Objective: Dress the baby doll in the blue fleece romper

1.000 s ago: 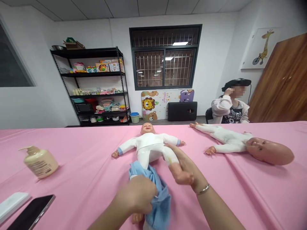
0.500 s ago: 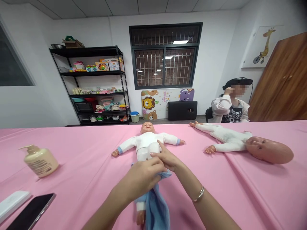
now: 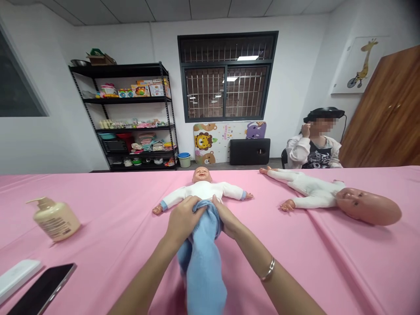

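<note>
A baby doll [image 3: 201,189] in a white top with blue cuffs lies on its back in front of me, head away and arms spread. Over its lower body are soft blue baby pants [image 3: 205,262], bunched at the upper edge near the doll's waist. My left hand [image 3: 185,218] is closed on the left side of that edge. On the other side my right hand [image 3: 226,216] grips the edge, thumb pointing up near the doll's belly. The cloth and my hands hide the doll's legs and feet.
On the pink-covered table [image 3: 124,245] stand a pump bottle [image 3: 55,218], a dark phone [image 3: 46,288] and a white device [image 3: 18,278] at left. A second doll [image 3: 321,190] lies at right. Beyond it sits a person [image 3: 315,146]. A black shelf rack [image 3: 131,100] stands behind.
The blue pants have come up over the doll's lower body, covering the white cloth at its waist and the foot seen before. My hands have separated to either side of the upper edge.
</note>
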Demonstrator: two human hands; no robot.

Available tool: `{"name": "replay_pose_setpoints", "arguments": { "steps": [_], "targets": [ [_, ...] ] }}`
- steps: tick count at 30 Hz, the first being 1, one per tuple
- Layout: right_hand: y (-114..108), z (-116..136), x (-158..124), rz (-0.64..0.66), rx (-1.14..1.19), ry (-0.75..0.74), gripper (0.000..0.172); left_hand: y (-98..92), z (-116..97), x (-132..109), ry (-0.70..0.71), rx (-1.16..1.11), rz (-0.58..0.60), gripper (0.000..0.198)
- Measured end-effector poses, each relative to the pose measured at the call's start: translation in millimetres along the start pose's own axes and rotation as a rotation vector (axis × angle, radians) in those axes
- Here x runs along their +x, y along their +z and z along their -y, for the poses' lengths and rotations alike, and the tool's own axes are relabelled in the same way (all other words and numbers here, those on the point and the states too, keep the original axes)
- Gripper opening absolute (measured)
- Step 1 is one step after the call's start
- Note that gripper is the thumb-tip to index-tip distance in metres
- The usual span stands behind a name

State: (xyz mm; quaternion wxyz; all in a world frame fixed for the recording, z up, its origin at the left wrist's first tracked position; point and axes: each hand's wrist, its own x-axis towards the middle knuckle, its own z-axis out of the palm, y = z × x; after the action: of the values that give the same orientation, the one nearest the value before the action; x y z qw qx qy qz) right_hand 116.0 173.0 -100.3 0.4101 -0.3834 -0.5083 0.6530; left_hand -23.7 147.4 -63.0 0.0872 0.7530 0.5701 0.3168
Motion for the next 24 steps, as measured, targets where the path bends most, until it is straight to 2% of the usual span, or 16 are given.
{"name": "replay_pose_setpoints", "arguments": {
  "steps": [2, 4, 6, 7, 8, 11, 13, 14, 16, 18, 22, 24],
  "targets": [
    [-6, 1, -2, 0.052, -0.087, 0.001, 0.069, 9.7, 14, 6, -0.052, -0.017, -0.032, 0.031],
    [-16, 2, -4, 0.171, -0.275, 0.018, 0.069, 20.3, 28, 10, -0.104, -0.036, -0.022, 0.030],
    [-29, 0, -1, 0.263, -0.446, 0.038, 0.066, 28.8, 40, 12, -0.146, -0.076, 0.046, 0.032],
    [-36, -3, 2, 0.253, -0.495, 0.042, 0.062, 31.5, 44, 13, -0.150, -0.112, 0.093, 0.035],
    [-43, -6, 7, 0.198, -0.519, 0.034, 0.056, 33.0, 46, 13, -0.139, -0.159, 0.146, 0.039],
    [-63, -21, 25, -0.090, -0.506, -0.047, 0.039, 32.2, 48, 12, -0.022, -0.269, 0.361, 0.060],
    [-70, -32, 36, -0.243, -0.456, -0.117, 0.033, 31.0, 45, 10, 0.063, -0.244, 0.489, 0.072],
    [-71, -38, 39, -0.283, -0.419, -0.146, 0.033, 31.3, 44, 9, 0.090, -0.198, 0.513, 0.075],
    [-69, -47, 44, -0.293, -0.337, -0.179, 0.036, 34.1, 41, 7, 0.107, -0.078, 0.480, 0.078],
    [-65, -55, 47, -0.299, -0.290, -0.187, 0.038, 39.6, 40, 6, 0.107, 0.030, 0.438, 0.073],
    [-59, -67, 51, -0.373, -0.347, -0.198, 0.040, 54.8, 43, 6, 0.060, 0.178, 0.371, 0.031],
    [-58, -70, 53, -0.369, -0.364, -0.203, 0.042, 62.3, 46, 5, 0.021, 0.227, 0.307, 0.022]
  ]
}}
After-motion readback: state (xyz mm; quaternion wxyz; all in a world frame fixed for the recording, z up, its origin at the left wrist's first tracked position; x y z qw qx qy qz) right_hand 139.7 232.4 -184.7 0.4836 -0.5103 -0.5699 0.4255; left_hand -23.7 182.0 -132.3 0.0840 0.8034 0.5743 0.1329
